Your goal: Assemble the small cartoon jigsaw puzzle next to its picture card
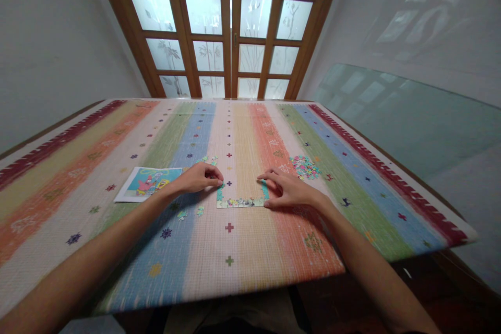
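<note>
A partly joined jigsaw border lies on the cloth, its bottom row whole and short teal sides rising at left and right. My left hand is closed in a pinch at the top of the left side, on a teal jigsaw piece mostly hidden by the fingertips. At the right side my right hand rests with thumb and fingers apart, touching the border's edge. Beside my left forearm lies a printed cartoon picture. A few loose jigsaw pieces sit below my left hand, and others above it.
A heap of mixed jigsaw pieces lies beyond my right hand. The striped tablecloth covers the table, whose near edge is close to me. A glass panel stands on the right, and wooden glazed doors are behind the table.
</note>
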The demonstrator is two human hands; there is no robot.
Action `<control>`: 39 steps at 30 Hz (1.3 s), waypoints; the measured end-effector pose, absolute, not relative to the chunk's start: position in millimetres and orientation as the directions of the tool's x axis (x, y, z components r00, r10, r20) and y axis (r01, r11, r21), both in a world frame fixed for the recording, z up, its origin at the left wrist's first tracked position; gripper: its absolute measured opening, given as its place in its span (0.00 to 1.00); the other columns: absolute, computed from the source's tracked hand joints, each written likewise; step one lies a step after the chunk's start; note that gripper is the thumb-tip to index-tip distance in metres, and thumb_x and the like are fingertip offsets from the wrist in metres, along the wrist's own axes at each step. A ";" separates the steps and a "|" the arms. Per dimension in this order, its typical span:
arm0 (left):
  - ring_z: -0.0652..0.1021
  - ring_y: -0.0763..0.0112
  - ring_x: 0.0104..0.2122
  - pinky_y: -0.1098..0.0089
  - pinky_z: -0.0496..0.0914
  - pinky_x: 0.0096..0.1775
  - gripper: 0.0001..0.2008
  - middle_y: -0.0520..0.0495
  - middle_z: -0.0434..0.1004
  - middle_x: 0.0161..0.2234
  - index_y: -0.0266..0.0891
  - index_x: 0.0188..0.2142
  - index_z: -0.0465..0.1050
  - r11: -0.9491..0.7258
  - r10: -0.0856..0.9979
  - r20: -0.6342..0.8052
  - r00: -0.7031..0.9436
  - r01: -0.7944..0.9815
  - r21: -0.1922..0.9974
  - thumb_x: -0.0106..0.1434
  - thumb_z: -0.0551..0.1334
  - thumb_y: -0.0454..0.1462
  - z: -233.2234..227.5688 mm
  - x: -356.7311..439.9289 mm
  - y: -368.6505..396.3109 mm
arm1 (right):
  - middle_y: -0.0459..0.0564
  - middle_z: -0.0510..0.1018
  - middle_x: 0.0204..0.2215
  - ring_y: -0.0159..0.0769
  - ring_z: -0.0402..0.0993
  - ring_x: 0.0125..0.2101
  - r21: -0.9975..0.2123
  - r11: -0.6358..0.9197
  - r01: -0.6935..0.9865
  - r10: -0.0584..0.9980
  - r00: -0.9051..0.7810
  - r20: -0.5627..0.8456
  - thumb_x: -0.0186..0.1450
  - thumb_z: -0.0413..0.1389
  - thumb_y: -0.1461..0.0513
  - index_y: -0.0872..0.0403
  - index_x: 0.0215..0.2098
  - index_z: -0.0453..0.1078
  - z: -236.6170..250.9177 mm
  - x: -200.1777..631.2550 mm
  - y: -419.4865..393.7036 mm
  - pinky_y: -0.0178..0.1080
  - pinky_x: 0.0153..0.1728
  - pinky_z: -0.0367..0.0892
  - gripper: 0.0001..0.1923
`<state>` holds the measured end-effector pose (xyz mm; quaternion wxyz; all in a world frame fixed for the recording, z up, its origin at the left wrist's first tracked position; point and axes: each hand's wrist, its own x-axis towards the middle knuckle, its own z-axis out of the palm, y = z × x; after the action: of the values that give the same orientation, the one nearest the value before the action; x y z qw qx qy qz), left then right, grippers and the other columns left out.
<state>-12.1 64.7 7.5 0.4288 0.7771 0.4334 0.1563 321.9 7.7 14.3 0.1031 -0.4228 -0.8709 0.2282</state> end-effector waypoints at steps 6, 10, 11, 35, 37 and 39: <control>0.70 0.72 0.24 0.70 0.61 0.29 0.11 0.50 0.75 0.24 0.37 0.32 0.79 -0.293 0.820 -0.113 0.561 0.581 0.759 0.57 0.65 0.44 6.3 -14.0 64.7 | 0.57 0.71 0.56 0.49 0.74 0.51 -0.489 0.536 0.688 0.785 -0.619 -0.011 0.60 0.66 0.51 0.50 0.61 0.69 13.2 322.1 8.7 0.50 0.54 0.69 0.33; 0.70 0.71 0.24 0.69 0.62 0.30 0.09 0.51 0.73 0.22 0.38 0.31 0.79 -0.331 0.832 -0.082 0.549 0.610 0.720 0.58 0.65 0.42 6.8 -12.8 62.6 | 0.56 0.71 0.55 0.48 0.74 0.51 -0.486 0.544 0.684 0.779 -0.626 -0.009 0.60 0.66 0.50 0.48 0.60 0.69 14.6 322.0 8.5 0.49 0.54 0.69 0.32; 0.70 0.71 0.24 0.69 0.62 0.31 0.08 0.51 0.73 0.22 0.38 0.31 0.79 -0.341 0.835 -0.073 0.546 0.616 0.710 0.58 0.65 0.41 7.1 -12.5 62.0 | 0.55 0.71 0.55 0.48 0.74 0.50 -0.484 0.544 0.685 0.780 -0.626 -0.010 0.60 0.66 0.50 0.47 0.61 0.69 14.8 322.1 8.3 0.48 0.54 0.69 0.32; 0.75 0.60 0.37 0.59 0.68 0.46 0.09 0.43 0.78 0.34 0.40 0.34 0.81 -0.597 0.768 0.101 0.632 0.651 0.469 0.65 0.63 0.40 11.3 -12.6 50.5 | 0.55 0.71 0.56 0.49 0.73 0.53 -0.504 0.559 0.658 0.761 -0.649 -0.004 0.63 0.64 0.51 0.46 0.61 0.68 14.8 323.7 10.1 0.50 0.56 0.68 0.29; 0.75 0.60 0.39 0.59 0.68 0.46 0.10 0.43 0.77 0.35 0.39 0.34 0.81 -0.624 0.752 0.118 0.649 0.643 0.445 0.66 0.63 0.41 10.4 -13.0 48.7 | 0.55 0.72 0.56 0.48 0.73 0.53 -0.503 0.557 0.661 0.763 -0.646 -0.003 0.63 0.64 0.51 0.46 0.61 0.68 14.2 324.0 10.2 0.49 0.55 0.69 0.29; 0.74 0.59 0.40 0.60 0.68 0.46 0.10 0.43 0.77 0.35 0.40 0.35 0.80 -0.644 0.740 0.136 0.659 0.635 0.427 0.67 0.62 0.41 9.2 -13.2 47.0 | 0.54 0.72 0.56 0.48 0.73 0.52 -0.500 0.554 0.666 0.768 -0.641 -0.004 0.63 0.64 0.52 0.45 0.60 0.67 13.4 324.3 10.5 0.49 0.54 0.69 0.28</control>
<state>-13.2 47.0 9.2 0.1742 0.8939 0.3844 0.1509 324.3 10.5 13.4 0.1080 -0.4097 -0.8747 0.2353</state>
